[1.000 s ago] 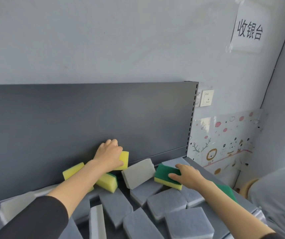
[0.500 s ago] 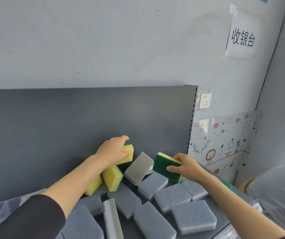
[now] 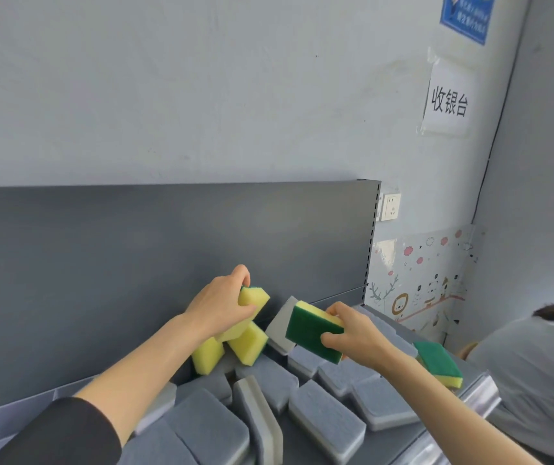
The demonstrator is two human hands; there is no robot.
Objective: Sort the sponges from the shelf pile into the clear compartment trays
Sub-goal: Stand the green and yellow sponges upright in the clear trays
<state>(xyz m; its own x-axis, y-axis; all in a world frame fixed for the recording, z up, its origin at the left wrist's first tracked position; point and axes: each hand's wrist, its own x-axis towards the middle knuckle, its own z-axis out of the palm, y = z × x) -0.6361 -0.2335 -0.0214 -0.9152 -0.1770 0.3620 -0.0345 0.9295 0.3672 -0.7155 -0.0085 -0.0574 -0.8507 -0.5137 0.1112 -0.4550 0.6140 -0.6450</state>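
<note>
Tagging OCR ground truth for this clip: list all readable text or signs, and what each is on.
"收银台": black print on the white paper sheet taped up, upper right.
Blue poster at the top right edge: white lettering, too blurred to read.
Cartoon-printed sheet, lower right: pictures only, no readable words.

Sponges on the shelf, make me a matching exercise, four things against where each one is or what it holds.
Things:
1 left grip
2 right grip
3 grey sponges
4 socket

States:
A on the wall
B piled on the shelf
C holds a yellow sponge
D holds a green-faced sponge

Pairs: 1-C, 2-D, 3-B, 4-A.
</note>
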